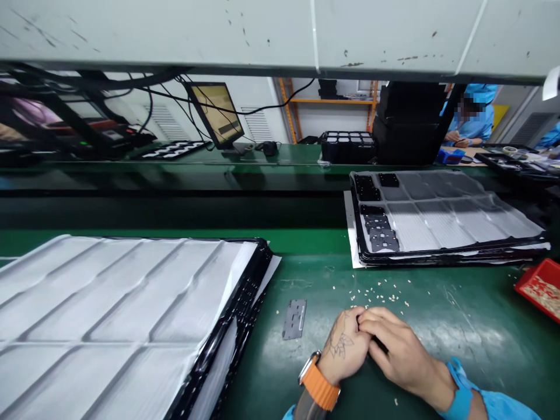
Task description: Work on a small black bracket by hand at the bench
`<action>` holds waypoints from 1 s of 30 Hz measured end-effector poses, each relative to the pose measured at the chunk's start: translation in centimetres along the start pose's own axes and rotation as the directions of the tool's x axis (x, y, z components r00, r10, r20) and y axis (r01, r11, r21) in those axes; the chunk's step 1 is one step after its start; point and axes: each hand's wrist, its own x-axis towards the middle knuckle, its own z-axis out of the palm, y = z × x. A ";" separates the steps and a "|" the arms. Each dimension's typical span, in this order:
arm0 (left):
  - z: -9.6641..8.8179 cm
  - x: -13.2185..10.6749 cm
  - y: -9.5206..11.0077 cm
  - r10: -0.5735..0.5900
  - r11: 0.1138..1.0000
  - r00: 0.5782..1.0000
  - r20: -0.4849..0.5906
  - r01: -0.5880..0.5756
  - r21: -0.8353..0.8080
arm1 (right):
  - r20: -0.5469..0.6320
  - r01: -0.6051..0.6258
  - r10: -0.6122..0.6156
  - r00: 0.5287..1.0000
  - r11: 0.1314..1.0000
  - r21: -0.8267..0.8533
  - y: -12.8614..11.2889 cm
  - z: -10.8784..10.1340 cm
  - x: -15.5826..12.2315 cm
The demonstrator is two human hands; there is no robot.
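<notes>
Green, scuffed and glossy in places, the workbench (472, 326) fills the lower part of the head view. Pale small bits (391, 294) lie scattered loose on it just beyond the hands, and more of the same sit in a red tray (549, 270) at the right edge. One thin grey plate (294, 319), with cut-outs, lies flat on the bench to the left of the left hand (347, 344), near it but not touched.

Grip: the left hand and the right hand (400, 350) are together, fingers bent and meeting at the tips. Whether anything is pinched between them cannot be told; the fingers hide it. An orange-strapped watch (321, 388) is on the left wrist.

At left stands a stack of black-edged trays (170, 291), its top compartments showing a whitish surface. At far right, a second tray stack (441, 224) has dark plates (380, 230) in its leftmost compartments.

Behind, a raised green ledge (293, 154) carries a tilted monitor (216, 114) with cables strung across it, and black boxes (406, 131). An orange-framed shelf (332, 101) stands against the rear wall. Farther right, a co-worker in blue (479, 125) sits at another table. Overhead runs a chipped, pale panel (219, 35).
</notes>
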 end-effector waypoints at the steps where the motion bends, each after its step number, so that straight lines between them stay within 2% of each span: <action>1: 0.0 0.0 -0.3 -0.006 1.000 1.000 -0.016 0.005 -0.014 | 0.000 0.000 0.000 1.000 1.000 0.002 0.0 -0.1 0.1; 5: 0.0 0.0 -0.7 -0.004 1.000 1.000 -0.026 0.003 -0.030 | 0.017 0.006 -0.006 1.000 1.000 -0.003 -0.1 -0.4 0.3; 9: 0.0 0.0 0.3 0.012 0.999 0.999 0.037 -0.013 0.048 | 0.024 0.010 -0.009 1.000 1.000 -0.022 -0.1 -0.6 0.4; 12: 0.0 0.0 1.1 0.016 0.995 1.000 0.025 -0.019 0.102 | 0.034 0.030 -0.029 0.999 1.000 -0.011 0.1 -0.5 0.4; 14: -0.2 0.1 1.6 0.040 0.996 0.999 0.036 -0.043 0.073 | 0.002 0.069 -0.069 0.998 0.998 -0.003 0.4 -0.5 0.3; 16: -0.5 0.3 1.8 0.045 0.999 0.996 0.075 -0.044 -0.021 | -0.101 0.072 -0.073 0.992 0.997 -0.007 0.9 -0.7 0.2; 18: -1.0 0.5 1.8 0.017 0.992 0.996 0.091 -0.006 -0.124 | -0.252 -0.013 0.011 0.968 1.000 -0.007 1.7 -0.8 0.1; 20: -1.3 0.7 1.7 -0.015 0.983 0.999 0.044 0.022 -0.184 | -0.376 -0.155 0.150 0.914 0.988 0.017 2.7 -1.0 0.0; 22: -1.5 0.7 1.6 -0.007 0.978 1.000 -0.001 0.006 -0.208 | -0.412 -0.269 0.266 0.871 0.962 0.054 3.5 -1.1 -0.1; 24: -1.4 0.7 1.7 0.030 0.978 0.999 -0.027 -0.034 -0.205 | -0.397 -0.315 0.319 0.861 0.946 0.077 3.9 -1.1 -0.1; 26: -1.3 0.6 2.0 0.062 0.982 0.998 -0.032 -0.066 -0.178 | -0.385 -0.278 0.278 0.880 0.959 0.058 3.7 -1.2 -0.1; 28: -1.0 0.4 2.2 0.075 0.986 0.997 -0.019 -0.077 -0.146 | -0.366 -0.163 0.151 0.918 0.987 -0.001 2.9 -1.3 0.0; 30: -0.8 0.3 2.3 0.082 0.988 0.997 -0.005 -0.082 -0.130 | -0.289 -0.012 -0.007 0.957 0.998 -0.062 1.9 -1.3 0.2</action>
